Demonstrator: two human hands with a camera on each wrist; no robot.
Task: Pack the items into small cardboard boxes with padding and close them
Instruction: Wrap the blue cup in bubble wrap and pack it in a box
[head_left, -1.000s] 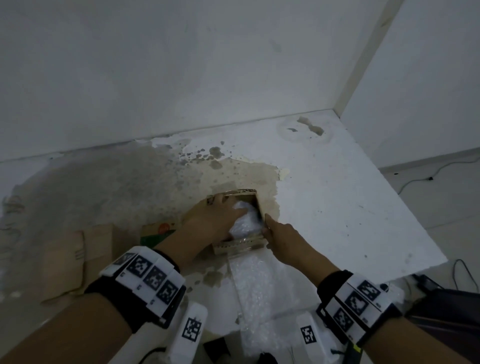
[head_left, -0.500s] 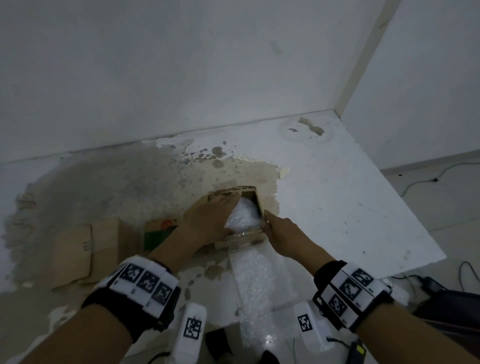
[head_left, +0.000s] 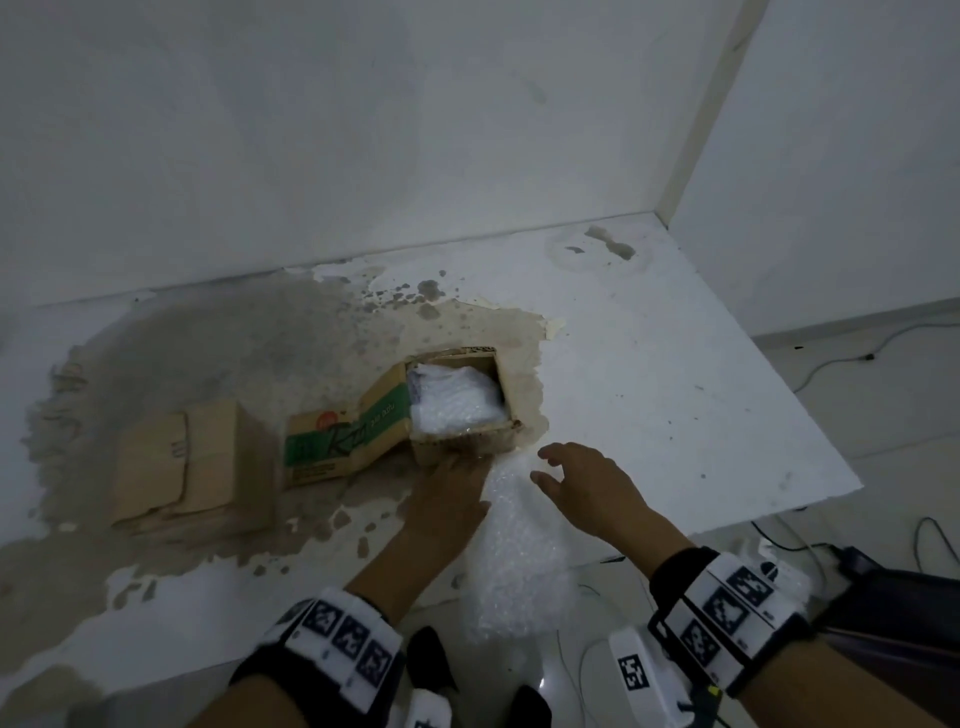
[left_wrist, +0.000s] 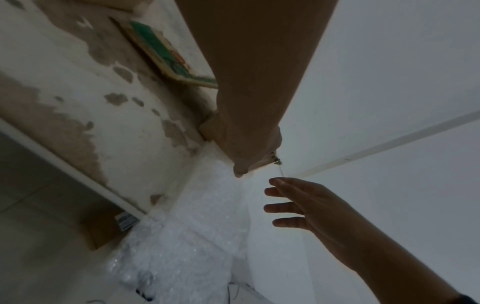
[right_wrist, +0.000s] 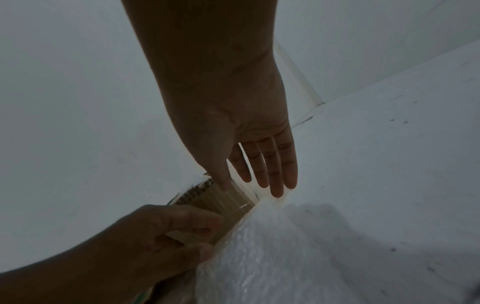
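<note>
1. Box (head_left: 457, 400) sits mid-frame on the counter (head_left: 649, 364), open, with bubble wrap (head_left: 452, 397) inside.
2. Left hand (head_left: 449, 493) grips the box's near wall.
3. Right hand (head_left: 582, 483) hovers spread, holding nothing, over a wrap sheet (head_left: 519, 571) at lower centre.

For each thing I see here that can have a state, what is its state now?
Box: open on top, filled with bubble wrap, long printed flap folded out to its left.
Bubble wrap sheet: loose, lying over the table edge in front of the box.
Flat cardboard: folded, lying on the table.
Left hand: holds the box's near wall.
Right hand: open, above the sheet, holds nothing.
</note>
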